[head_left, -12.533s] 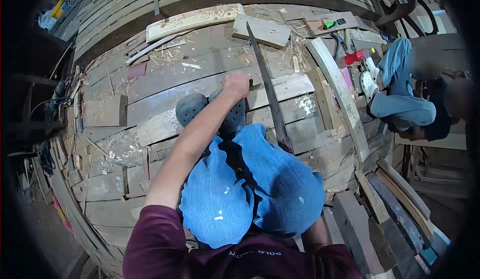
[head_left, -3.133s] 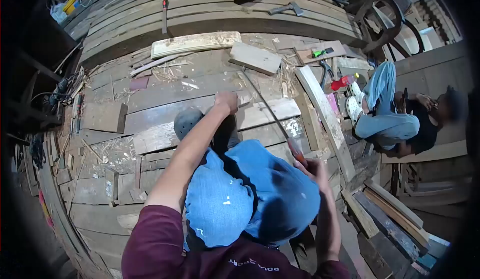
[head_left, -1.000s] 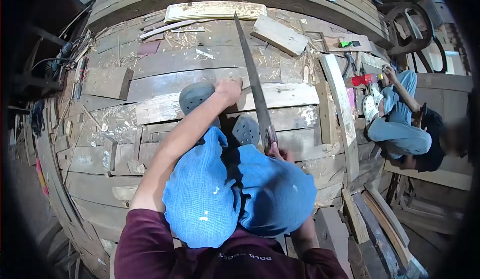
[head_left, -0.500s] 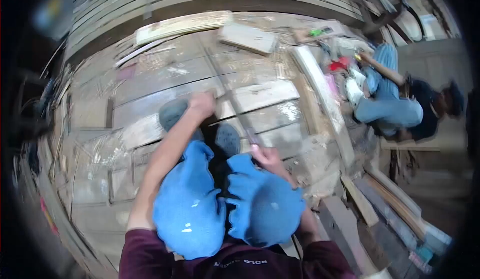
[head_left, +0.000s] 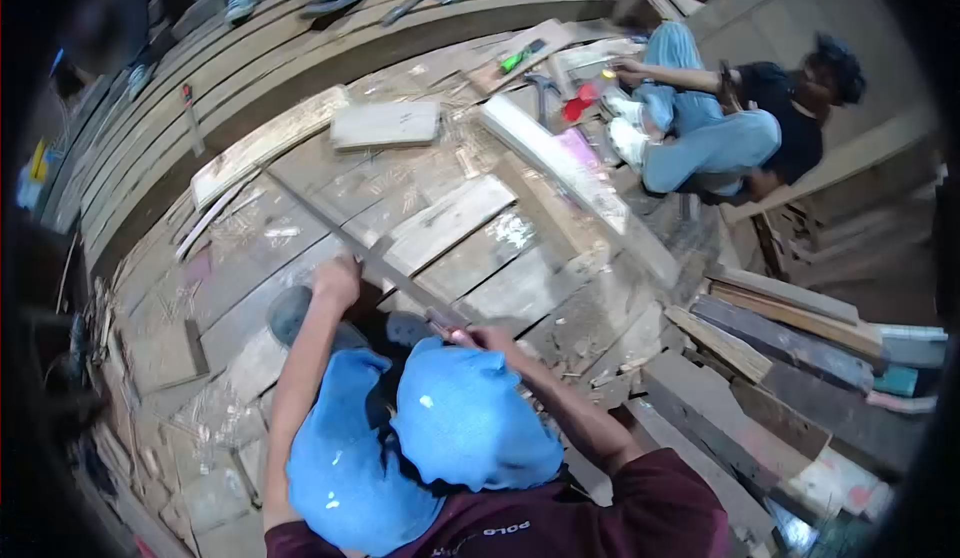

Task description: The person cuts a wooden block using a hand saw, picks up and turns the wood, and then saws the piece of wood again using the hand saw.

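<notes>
A long, narrow, dark metal bar [head_left: 325, 220] slants over the wooden floor in front of my knees. My right hand [head_left: 490, 338] is closed around its near end, where a reddish handle shows. My left hand [head_left: 337, 283] is closed beside the bar's middle, at a short crosspiece [head_left: 378, 250] that meets the bar; whether it is fixed to the bar I cannot tell. Below the bar lies a pale plank [head_left: 450, 223], lengthwise on the floor. My blue-clad knees and dark shoes are just under my hands.
A short board [head_left: 385, 125] and a long pale timber [head_left: 270, 146] lie ahead. A hammer [head_left: 425, 0] rests on the slatted platform [head_left: 300, 48]. Another person [head_left: 710, 118] sits at right behind a white beam [head_left: 580, 173]. Stacked timbers [head_left: 780, 398] lie at near right.
My view has turned, so the surroundings sit differently in the frame. Both hands stay on the bar and its crosspiece, and the bar now slants more to the left.
</notes>
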`<move>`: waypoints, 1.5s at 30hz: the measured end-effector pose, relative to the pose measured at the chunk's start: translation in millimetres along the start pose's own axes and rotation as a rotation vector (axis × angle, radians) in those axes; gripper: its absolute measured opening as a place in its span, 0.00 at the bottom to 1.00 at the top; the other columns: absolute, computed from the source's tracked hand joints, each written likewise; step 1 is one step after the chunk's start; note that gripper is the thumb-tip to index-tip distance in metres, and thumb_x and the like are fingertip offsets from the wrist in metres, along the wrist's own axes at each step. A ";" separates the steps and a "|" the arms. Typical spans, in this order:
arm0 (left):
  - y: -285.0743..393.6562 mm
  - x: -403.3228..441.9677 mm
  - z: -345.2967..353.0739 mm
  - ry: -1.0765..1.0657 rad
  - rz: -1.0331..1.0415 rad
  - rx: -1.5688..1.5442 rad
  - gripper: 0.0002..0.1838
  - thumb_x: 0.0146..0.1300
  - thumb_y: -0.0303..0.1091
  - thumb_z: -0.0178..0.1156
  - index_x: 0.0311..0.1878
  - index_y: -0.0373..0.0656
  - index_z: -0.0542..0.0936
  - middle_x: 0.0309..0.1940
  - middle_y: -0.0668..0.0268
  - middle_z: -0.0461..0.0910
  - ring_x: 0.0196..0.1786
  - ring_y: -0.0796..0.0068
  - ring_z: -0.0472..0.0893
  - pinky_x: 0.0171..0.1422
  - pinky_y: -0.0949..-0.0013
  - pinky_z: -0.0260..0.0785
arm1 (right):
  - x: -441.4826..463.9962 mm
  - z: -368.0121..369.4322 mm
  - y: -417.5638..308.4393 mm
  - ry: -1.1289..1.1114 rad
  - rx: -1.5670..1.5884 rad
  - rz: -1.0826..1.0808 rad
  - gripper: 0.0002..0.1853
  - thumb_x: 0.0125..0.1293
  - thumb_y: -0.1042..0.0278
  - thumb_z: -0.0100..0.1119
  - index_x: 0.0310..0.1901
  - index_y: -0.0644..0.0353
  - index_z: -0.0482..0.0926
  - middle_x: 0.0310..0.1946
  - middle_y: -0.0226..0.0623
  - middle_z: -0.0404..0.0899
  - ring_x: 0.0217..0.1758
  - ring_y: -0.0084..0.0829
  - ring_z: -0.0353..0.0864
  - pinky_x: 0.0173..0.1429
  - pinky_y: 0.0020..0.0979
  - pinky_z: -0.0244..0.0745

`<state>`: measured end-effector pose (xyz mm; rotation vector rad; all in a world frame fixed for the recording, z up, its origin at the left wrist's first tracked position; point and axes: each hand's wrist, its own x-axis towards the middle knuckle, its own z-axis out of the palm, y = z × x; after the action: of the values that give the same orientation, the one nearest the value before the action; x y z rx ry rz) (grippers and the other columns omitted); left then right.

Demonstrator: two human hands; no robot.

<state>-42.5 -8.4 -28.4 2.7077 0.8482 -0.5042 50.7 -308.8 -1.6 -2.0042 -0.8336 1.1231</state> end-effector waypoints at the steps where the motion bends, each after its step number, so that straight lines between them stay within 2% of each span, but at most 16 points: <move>1: -6.8 9.7 13.3 -0.056 0.053 0.088 0.14 0.60 0.33 0.50 0.47 0.41 0.77 0.44 0.54 0.80 0.45 0.55 0.81 0.48 0.59 0.74 | 1.1 5.2 3.2 0.017 -0.024 -0.024 0.30 0.67 0.40 0.46 0.42 0.67 0.79 0.28 0.45 0.79 0.32 0.35 0.78 0.41 0.38 0.72; 2: 5.2 -3.2 -20.0 -0.175 0.137 0.197 0.15 0.59 0.33 0.50 0.48 0.42 0.78 0.46 0.55 0.80 0.48 0.59 0.81 0.49 0.59 0.73 | 0.9 8.4 4.5 0.058 0.007 -0.045 0.30 0.67 0.41 0.46 0.42 0.68 0.79 0.27 0.45 0.79 0.32 0.34 0.78 0.41 0.37 0.72; 3: -0.5 0.4 -5.4 -0.127 0.103 0.141 0.16 0.59 0.33 0.49 0.48 0.41 0.78 0.48 0.54 0.79 0.50 0.60 0.80 0.49 0.59 0.73 | 1.8 13.9 5.0 0.094 0.050 -0.064 0.31 0.67 0.41 0.46 0.42 0.69 0.79 0.27 0.45 0.80 0.32 0.33 0.78 0.41 0.36 0.72; 5: -4.9 3.3 8.0 0.007 0.032 0.049 0.15 0.60 0.32 0.47 0.48 0.38 0.73 0.43 0.52 0.80 0.45 0.56 0.82 0.49 0.56 0.73 | -2.8 7.8 -10.7 0.030 0.238 0.055 0.30 0.67 0.42 0.48 0.36 0.70 0.79 0.23 0.40 0.78 0.28 0.27 0.75 0.35 0.33 0.70; 7: -3.8 4.9 6.7 0.030 -0.006 -0.005 0.14 0.61 0.32 0.46 0.47 0.36 0.71 0.40 0.51 0.81 0.43 0.56 0.82 0.49 0.55 0.72 | 1.4 4.5 1.6 0.003 0.169 0.199 0.29 0.67 0.43 0.49 0.26 0.68 0.76 0.18 0.30 0.72 0.24 0.20 0.68 0.28 0.28 0.64; 8: -7.2 5.9 9.8 0.053 0.001 0.014 0.14 0.60 0.31 0.47 0.47 0.36 0.71 0.38 0.51 0.81 0.41 0.55 0.82 0.46 0.55 0.73 | 0.4 4.1 -6.0 0.010 0.286 0.155 0.29 0.67 0.42 0.48 0.20 0.62 0.71 0.16 0.23 0.66 0.22 0.17 0.61 0.24 0.27 0.56; 12: -6.6 6.0 19.9 0.130 0.044 0.057 0.15 0.57 0.30 0.48 0.46 0.35 0.71 0.34 0.50 0.81 0.36 0.54 0.83 0.40 0.57 0.75 | 3.2 9.5 -0.2 0.017 0.387 0.164 0.29 0.68 0.43 0.49 0.17 0.59 0.68 0.15 0.21 0.64 0.21 0.15 0.60 0.22 0.25 0.52; 15: -5.8 6.0 13.0 0.059 0.049 0.076 0.14 0.59 0.30 0.46 0.46 0.33 0.71 0.34 0.49 0.81 0.37 0.53 0.83 0.42 0.56 0.75 | -0.9 9.4 -16.2 0.017 0.379 0.199 0.29 0.68 0.42 0.48 0.17 0.59 0.68 0.15 0.21 0.64 0.20 0.15 0.60 0.22 0.25 0.51; 16: -6.4 6.5 12.5 0.072 0.047 0.066 0.14 0.59 0.30 0.46 0.46 0.33 0.71 0.34 0.49 0.81 0.37 0.53 0.83 0.42 0.56 0.75 | -1.5 7.3 -18.0 0.020 0.387 0.234 0.24 0.67 0.51 0.53 0.20 0.63 0.73 0.16 0.23 0.68 0.21 0.16 0.64 0.23 0.25 0.57; 23: -6.9 2.4 7.4 0.102 0.048 0.019 0.13 0.61 0.31 0.46 0.46 0.34 0.71 0.34 0.49 0.81 0.38 0.52 0.83 0.42 0.56 0.75 | -9.2 -1.3 -17.0 0.040 0.355 0.251 0.22 0.66 0.53 0.54 0.21 0.64 0.73 0.17 0.24 0.69 0.21 0.16 0.65 0.23 0.25 0.58; 28: -5.7 9.0 13.3 0.037 -0.005 0.084 0.15 0.62 0.31 0.46 0.49 0.35 0.69 0.34 0.53 0.82 0.38 0.57 0.83 0.41 0.59 0.75 | -15.6 -3.2 -13.6 0.045 0.336 0.269 0.21 0.65 0.54 0.54 0.22 0.64 0.74 0.17 0.24 0.70 0.21 0.16 0.65 0.24 0.25 0.59; 31: -6.1 13.9 18.0 0.047 -0.055 -0.014 0.15 0.61 0.31 0.47 0.49 0.35 0.69 0.35 0.53 0.82 0.39 0.58 0.83 0.41 0.60 0.75 | -17.3 -4.0 -11.6 0.049 0.324 0.274 0.20 0.65 0.55 0.54 0.23 0.64 0.74 0.18 0.25 0.70 0.22 0.17 0.66 0.24 0.25 0.59; 32: -9.5 12.8 21.7 0.135 -0.007 -0.024 0.14 0.60 0.31 0.47 0.48 0.36 0.69 0.36 0.52 0.82 0.40 0.56 0.83 0.41 0.59 0.74 | -18.4 -4.6 -12.0 0.049 0.324 0.272 0.20 0.65 0.56 0.54 0.23 0.64 0.74 0.18 0.25 0.71 0.22 0.17 0.66 0.24 0.25 0.59; 35: -8.3 16.2 21.0 0.057 -0.072 -0.068 0.13 0.62 0.32 0.47 0.48 0.42 0.73 0.42 0.53 0.81 0.44 0.56 0.83 0.46 0.51 0.72 | -20.8 -5.1 -13.4 0.044 0.319 0.283 0.19 0.64 0.56 0.54 0.23 0.65 0.74 0.18 0.25 0.71 0.22 0.17 0.66 0.25 0.25 0.60; 38: -9.9 16.5 15.1 0.033 -0.060 -0.148 0.12 0.62 0.32 0.48 0.48 0.42 0.73 0.41 0.53 0.82 0.44 0.57 0.83 0.46 0.55 0.73 | -21.8 -6.5 -12.2 0.047 0.308 0.283 0.18 0.64 0.57 0.54 0.24 0.65 0.75 0.19 0.25 0.71 0.22 0.17 0.67 0.25 0.25 0.61; 45: -7.5 12.2 25.2 0.146 -0.028 0.028 0.11 0.62 0.33 0.49 0.46 0.41 0.72 0.38 0.54 0.82 0.42 0.59 0.83 0.44 0.58 0.75 | -31.1 -11.1 -9.9 0.052 0.297 0.286 0.16 0.63 0.60 0.55 0.25 0.66 0.75 0.19 0.26 0.72 0.23 0.18 0.68 0.26 0.26 0.62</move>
<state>-43.8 -5.0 -57.2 2.7888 0.9238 -0.3299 45.5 -330.6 24.6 -1.9278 -0.3339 1.2635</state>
